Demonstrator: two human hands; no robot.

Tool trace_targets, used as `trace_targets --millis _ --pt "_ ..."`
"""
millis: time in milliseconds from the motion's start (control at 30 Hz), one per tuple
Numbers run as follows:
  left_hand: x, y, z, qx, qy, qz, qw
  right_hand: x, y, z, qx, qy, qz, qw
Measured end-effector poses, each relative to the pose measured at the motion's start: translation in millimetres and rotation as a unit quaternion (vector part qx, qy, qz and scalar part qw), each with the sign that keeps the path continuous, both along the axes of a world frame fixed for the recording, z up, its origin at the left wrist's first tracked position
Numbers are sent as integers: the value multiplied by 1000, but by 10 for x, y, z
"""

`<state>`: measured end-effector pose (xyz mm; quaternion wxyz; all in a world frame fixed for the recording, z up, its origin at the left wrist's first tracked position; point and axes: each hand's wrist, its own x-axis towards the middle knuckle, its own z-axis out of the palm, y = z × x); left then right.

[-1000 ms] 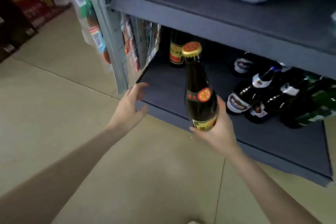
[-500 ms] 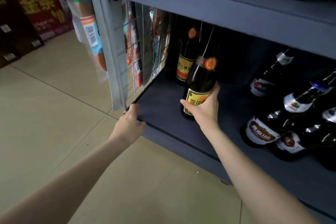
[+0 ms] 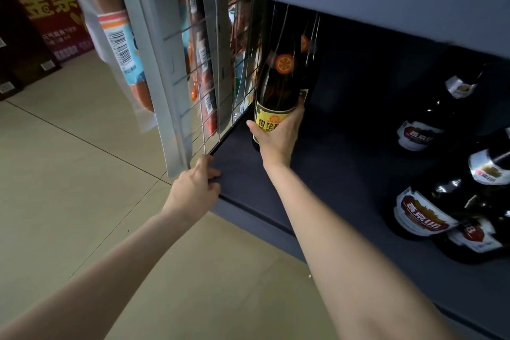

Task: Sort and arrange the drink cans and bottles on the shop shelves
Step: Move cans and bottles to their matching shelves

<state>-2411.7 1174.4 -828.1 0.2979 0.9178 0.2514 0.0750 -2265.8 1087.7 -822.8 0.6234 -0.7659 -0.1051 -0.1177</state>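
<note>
Right hand (image 3: 277, 132) is wrapped around the lower part of a dark beer bottle (image 3: 278, 83), thumb on one side of the yellow label and fingers curled round the other. That bottle sits upright at the far left of the bottom shelf (image 3: 325, 174), just beside the wire grid panel (image 3: 209, 69) that closes off the shelf end. Can't tell if its base is fully down on the shelf or a hair above it, the hand hides that bit. Another dark bottle (image 3: 309, 47) stands right behind it, mostly in shadow.

Left hand (image 3: 197, 188) grips the front left corner of the shelf, fingers curled over the edge, right below the grey upright post (image 3: 154, 69).

Over on the right side of the same shelf there's a bunch of beer bottles with white and red labels (image 3: 422, 215), lying tilted, well apart from the held one. Snack packets (image 3: 121, 47) hang off the outside of the grid. Tan tiled floor (image 3: 77, 174) below.
</note>
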Motion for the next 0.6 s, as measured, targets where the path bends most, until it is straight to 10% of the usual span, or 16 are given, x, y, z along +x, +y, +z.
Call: trace_targets --millis 600 --pt "-237 21 245 -6 -47 -59 997 -468 -371 227 -97 24 45 994"
